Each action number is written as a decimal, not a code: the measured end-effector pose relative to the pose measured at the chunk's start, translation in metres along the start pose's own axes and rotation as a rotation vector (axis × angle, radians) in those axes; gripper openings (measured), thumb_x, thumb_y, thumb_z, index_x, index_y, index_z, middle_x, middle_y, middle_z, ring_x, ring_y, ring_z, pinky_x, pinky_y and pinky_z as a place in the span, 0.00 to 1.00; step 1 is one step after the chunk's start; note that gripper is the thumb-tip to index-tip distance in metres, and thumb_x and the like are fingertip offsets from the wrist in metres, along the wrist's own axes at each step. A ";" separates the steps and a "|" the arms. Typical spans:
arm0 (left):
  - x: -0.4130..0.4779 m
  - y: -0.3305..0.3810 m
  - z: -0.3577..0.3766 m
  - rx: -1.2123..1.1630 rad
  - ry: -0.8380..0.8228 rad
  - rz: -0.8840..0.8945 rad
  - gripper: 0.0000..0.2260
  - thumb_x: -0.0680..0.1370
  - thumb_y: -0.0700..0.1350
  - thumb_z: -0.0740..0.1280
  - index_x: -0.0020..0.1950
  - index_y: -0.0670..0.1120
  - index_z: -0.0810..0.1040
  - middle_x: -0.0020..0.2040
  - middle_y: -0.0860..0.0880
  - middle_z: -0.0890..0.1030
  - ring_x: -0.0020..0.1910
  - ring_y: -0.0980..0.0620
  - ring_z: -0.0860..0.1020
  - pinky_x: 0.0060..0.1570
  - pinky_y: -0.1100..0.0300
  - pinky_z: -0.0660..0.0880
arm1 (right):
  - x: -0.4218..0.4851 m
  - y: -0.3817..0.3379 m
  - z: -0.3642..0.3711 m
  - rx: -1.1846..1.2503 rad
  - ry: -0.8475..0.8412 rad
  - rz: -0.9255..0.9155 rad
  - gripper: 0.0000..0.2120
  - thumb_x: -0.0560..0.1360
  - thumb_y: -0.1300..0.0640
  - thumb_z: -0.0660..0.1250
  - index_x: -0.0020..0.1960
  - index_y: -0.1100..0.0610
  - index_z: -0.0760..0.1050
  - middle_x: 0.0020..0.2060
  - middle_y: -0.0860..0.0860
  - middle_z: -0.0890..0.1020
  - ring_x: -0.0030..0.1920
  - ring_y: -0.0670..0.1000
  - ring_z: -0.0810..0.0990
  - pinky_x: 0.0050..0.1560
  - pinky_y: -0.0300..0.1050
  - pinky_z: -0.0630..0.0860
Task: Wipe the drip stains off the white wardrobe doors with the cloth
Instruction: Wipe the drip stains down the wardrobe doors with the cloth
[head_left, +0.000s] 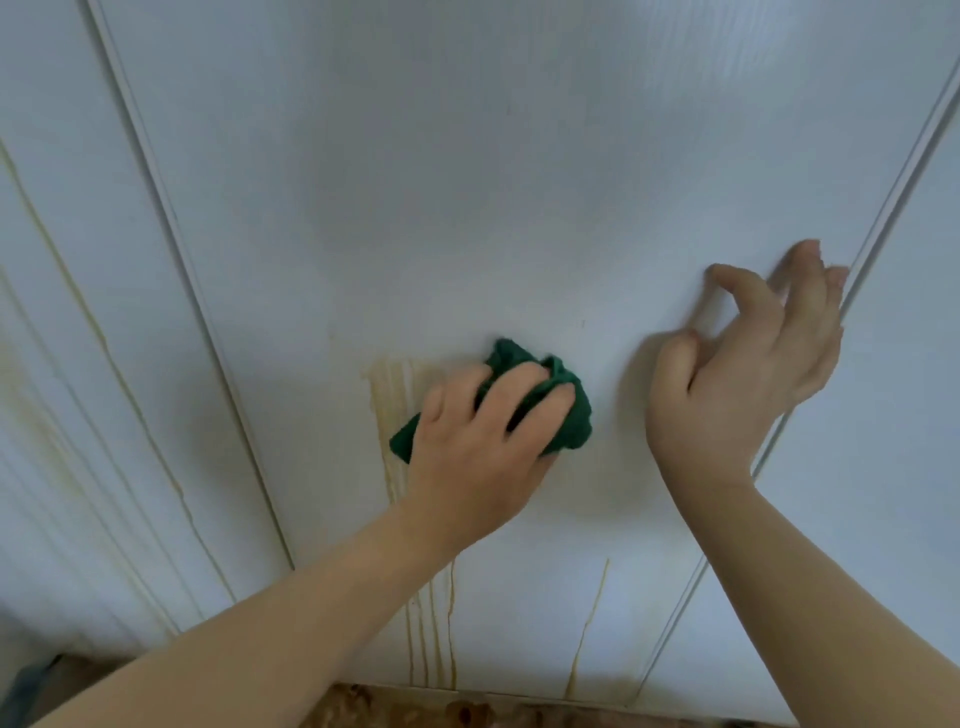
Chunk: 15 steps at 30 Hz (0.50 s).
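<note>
Left hand (483, 441) presses cloth (563, 410) on door (467, 182); right hand (748, 374) braces.

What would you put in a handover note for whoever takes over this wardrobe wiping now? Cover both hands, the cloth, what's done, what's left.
Left hand grips the green cloth against the middle door, at the drip stain patch.
Right hand touches that door, holding nothing.
Done: above the cloth looks clean.
Left: the patch, streaks below it, one lower right, streaks on the left door.
</note>
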<state>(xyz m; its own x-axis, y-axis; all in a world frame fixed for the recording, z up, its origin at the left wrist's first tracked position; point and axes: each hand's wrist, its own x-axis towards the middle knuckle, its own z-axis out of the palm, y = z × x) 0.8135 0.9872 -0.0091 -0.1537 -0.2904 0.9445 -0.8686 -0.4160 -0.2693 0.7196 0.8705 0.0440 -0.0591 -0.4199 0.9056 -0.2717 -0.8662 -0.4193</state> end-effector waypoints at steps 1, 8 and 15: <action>0.005 -0.014 -0.007 0.015 0.029 -0.040 0.15 0.73 0.52 0.68 0.57 0.50 0.72 0.57 0.50 0.71 0.50 0.45 0.71 0.48 0.53 0.68 | -0.002 -0.005 0.004 0.021 -0.002 -0.037 0.22 0.65 0.64 0.55 0.58 0.55 0.69 0.67 0.65 0.68 0.71 0.64 0.59 0.68 0.63 0.51; 0.016 -0.067 -0.007 -0.015 0.174 -0.230 0.17 0.75 0.54 0.66 0.59 0.47 0.71 0.57 0.46 0.70 0.51 0.40 0.73 0.56 0.55 0.64 | -0.006 -0.029 0.033 0.076 0.018 -0.317 0.20 0.66 0.66 0.58 0.57 0.54 0.67 0.64 0.61 0.73 0.69 0.58 0.62 0.68 0.56 0.49; -0.066 -0.063 -0.018 -0.031 -0.170 0.309 0.16 0.70 0.49 0.69 0.56 0.52 0.73 0.56 0.51 0.72 0.50 0.46 0.71 0.48 0.54 0.67 | -0.013 -0.010 0.043 -0.030 0.091 -0.466 0.15 0.71 0.64 0.59 0.56 0.55 0.72 0.65 0.57 0.70 0.69 0.60 0.60 0.73 0.51 0.45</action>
<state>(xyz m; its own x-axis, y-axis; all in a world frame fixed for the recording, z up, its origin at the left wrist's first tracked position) 0.8704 1.0480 -0.0509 -0.3337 -0.5387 0.7736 -0.8074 -0.2602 -0.5295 0.7645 0.8732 0.0341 -0.0078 0.0385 0.9992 -0.3172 -0.9478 0.0340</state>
